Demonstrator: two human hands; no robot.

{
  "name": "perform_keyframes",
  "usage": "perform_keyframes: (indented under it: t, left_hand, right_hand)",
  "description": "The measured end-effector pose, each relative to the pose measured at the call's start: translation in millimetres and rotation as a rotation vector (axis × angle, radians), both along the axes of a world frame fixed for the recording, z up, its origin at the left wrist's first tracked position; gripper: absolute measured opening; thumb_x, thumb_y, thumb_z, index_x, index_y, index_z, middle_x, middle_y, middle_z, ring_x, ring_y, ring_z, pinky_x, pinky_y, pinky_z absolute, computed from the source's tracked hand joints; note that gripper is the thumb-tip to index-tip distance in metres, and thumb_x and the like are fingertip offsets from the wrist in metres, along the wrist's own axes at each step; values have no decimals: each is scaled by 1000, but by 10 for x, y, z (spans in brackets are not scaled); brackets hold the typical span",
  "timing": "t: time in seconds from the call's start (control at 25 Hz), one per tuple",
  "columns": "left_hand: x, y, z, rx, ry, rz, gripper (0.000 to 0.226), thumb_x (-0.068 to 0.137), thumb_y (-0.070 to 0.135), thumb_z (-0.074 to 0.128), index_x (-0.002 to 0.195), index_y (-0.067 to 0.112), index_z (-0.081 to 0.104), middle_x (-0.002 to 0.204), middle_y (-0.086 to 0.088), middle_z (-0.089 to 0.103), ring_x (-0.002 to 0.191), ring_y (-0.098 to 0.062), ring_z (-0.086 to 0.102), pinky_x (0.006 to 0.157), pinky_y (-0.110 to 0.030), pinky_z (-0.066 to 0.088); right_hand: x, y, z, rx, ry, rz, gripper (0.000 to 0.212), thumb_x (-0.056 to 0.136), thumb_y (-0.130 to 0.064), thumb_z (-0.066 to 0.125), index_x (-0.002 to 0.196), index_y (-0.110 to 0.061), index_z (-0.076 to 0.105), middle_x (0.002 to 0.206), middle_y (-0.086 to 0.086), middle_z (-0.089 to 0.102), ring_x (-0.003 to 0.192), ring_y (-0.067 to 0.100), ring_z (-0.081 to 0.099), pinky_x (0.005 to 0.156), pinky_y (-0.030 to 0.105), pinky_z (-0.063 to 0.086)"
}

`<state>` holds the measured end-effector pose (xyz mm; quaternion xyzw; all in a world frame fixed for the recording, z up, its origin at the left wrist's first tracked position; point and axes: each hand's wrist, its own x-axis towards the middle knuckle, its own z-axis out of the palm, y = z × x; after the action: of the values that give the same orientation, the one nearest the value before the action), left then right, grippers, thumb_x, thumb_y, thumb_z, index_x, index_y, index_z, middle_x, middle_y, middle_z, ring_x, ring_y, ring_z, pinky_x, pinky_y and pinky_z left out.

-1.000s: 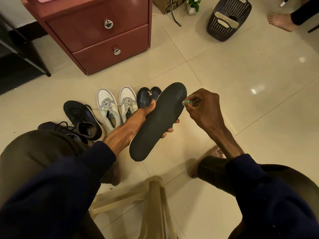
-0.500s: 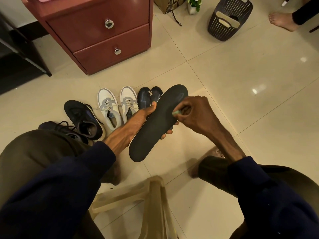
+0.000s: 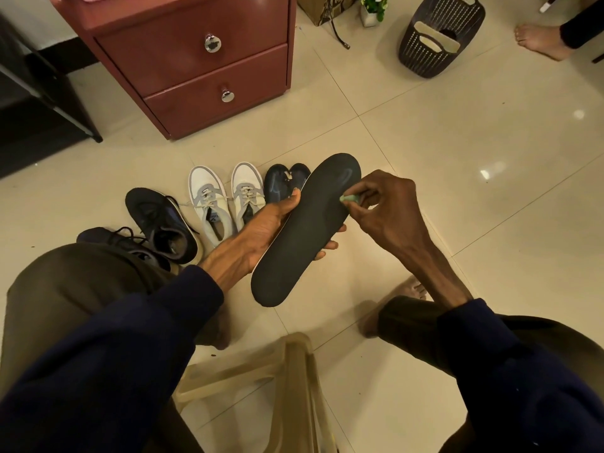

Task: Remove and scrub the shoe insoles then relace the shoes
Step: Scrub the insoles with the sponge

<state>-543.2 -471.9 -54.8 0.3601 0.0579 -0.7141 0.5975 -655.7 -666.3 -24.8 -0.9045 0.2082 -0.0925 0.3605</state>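
I am watching the left hand [image 3: 274, 230] gripping the dark insole [image 3: 304, 233] at its middle, thumb lying along the left edge and fingers curling underneath so that their tips are showing past the right edge. The right hand [image 3: 389, 207] is pinching a small pale green scrubber [image 3: 348, 198] between thumb and fingertips and is pressing it against the insole's right edge near the toe end, where a faint pale smear is showing. The insole is hanging in the air at the centre of the frame, toe end pointing to the upper right, heel end toward me. I am seeing a small dark label inside one of the white sneakers [image 3: 225, 201], too small to read. Those sneakers are standing laced on the tiled floor [image 3: 457, 142] just left of the hand, with a dark blue pair [image 3: 284, 183] beside them, which the thumb and insole are partly covering. Further left a black sneaker [image 3: 160, 220] is lying next to a laced black shoe [image 3: 114, 238], which my view of the person's left knee is partly hiding. A red-brown drawer cabinet [image 3: 196, 60] is filling the upper left, a dark perforated basket [image 3: 438, 40] is sitting at the upper right, and another person's bare foot [image 3: 539, 40] is showing beyond it. A beige plastic stool [image 3: 294, 371] is standing at the bottom centre.
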Motion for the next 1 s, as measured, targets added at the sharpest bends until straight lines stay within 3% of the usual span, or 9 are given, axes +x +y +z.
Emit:
perform_keyframes:
  t: [0.08, 0.24, 0.36, 0.48, 0.6, 0.72, 0.8, 0.88, 1.0]
  left_hand:
    - [-16, -28, 8, 49, -41, 33, 68, 105, 57, 37, 147, 5, 52, 135, -23, 62, 112, -40, 66, 99, -50, 50]
    - [-76, -48, 70, 114, -56, 146, 49, 106, 45, 43, 128, 10, 69, 117, -19, 72, 99, -35, 71, 96, -51, 55]
    - [-115, -60, 67, 141, -147, 156, 62, 105, 61, 35, 136, 14, 63, 126, -15, 70, 107, -32, 72, 89, -44, 60]
    - [-150, -72, 39, 116, -75, 74, 80, 101, 70, 33, 137, 5, 62, 131, -28, 63, 107, -43, 65, 101, -52, 49]
    - [-131, -50, -15, 91, -49, 51, 74, 103, 65, 33, 139, 6, 61, 136, -26, 62, 112, -45, 65, 103, -55, 49]
    - [-121, -50, -1, 75, -22, 67, 66, 104, 59, 38, 143, 9, 58, 139, -26, 60, 118, -48, 63, 99, -58, 51]
    - [-133, -55, 1, 89, -22, 51, 65, 104, 59, 39, 144, 11, 56, 139, -26, 60, 116, -47, 64, 96, -53, 52]
    - [-131, -52, 16, 86, -26, 33, 66, 104, 59, 37, 145, 10, 56, 140, -24, 60, 116, -44, 64, 95, -51, 51]
    - [-132, -45, 19, 37, -1, 13, 69, 104, 60, 36, 146, 8, 54, 143, -21, 59, 117, -42, 63, 96, -49, 51]
  right_hand:
    - [29, 81, 29, 66, 40, 98, 9, 82, -11, 83, 91, -11, 80, 88, 0, 72, 74, 3, 65, 68, 11, 53]
    - [47, 204, 46, 121, 135, 222, 10, 81, -12, 85, 90, -12, 80, 85, -4, 73, 73, 6, 67, 69, 20, 58]
    - [36, 220, 54, 198, 189, 314, 10, 81, -9, 84, 89, -12, 81, 84, -5, 72, 74, 2, 67, 65, 13, 53]
    - [22, 112, 33, 107, 121, 172, 7, 82, -11, 83, 88, -12, 80, 83, -1, 71, 69, 6, 66, 61, 18, 52]
    - [-5, -53, -80, -119, 36, -84, 10, 85, -14, 81, 93, -10, 78, 90, 5, 71, 76, 14, 65, 69, 29, 58]
    - [18, 102, -102, -28, -28, 41, 9, 84, -8, 80, 93, -8, 78, 91, 5, 71, 77, 14, 65, 70, 22, 57]
    - [37, 208, -48, 33, 49, 189, 10, 83, -10, 82, 93, -9, 79, 91, 3, 72, 76, 8, 64, 70, 11, 52]
    - [65, 106, -88, 9, 44, 82, 13, 85, -15, 81, 96, -8, 79, 93, 6, 72, 77, 10, 64, 71, 9, 50]
    - [34, -9, -136, -82, -45, -143, 15, 88, -19, 79, 97, -7, 77, 94, 7, 72, 78, 13, 64, 74, 21, 57]
